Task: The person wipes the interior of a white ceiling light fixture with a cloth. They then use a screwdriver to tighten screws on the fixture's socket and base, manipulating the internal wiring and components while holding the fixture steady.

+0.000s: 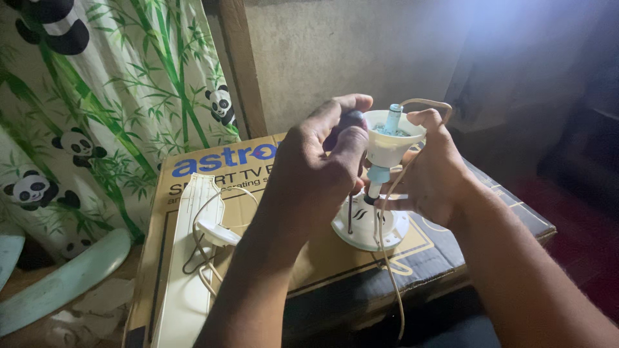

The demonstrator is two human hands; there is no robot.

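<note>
White plastic cup housing held above round base over cardboard box. Left hand closed on dark screwdriver handle; right hand wrapped round housing. Judged light, brittle; best gripped at rim. Cord limp, trailing down.

Dim room; bluish glare spills from above and beyond your right hand; your forearms fall in soft shadow.
</note>
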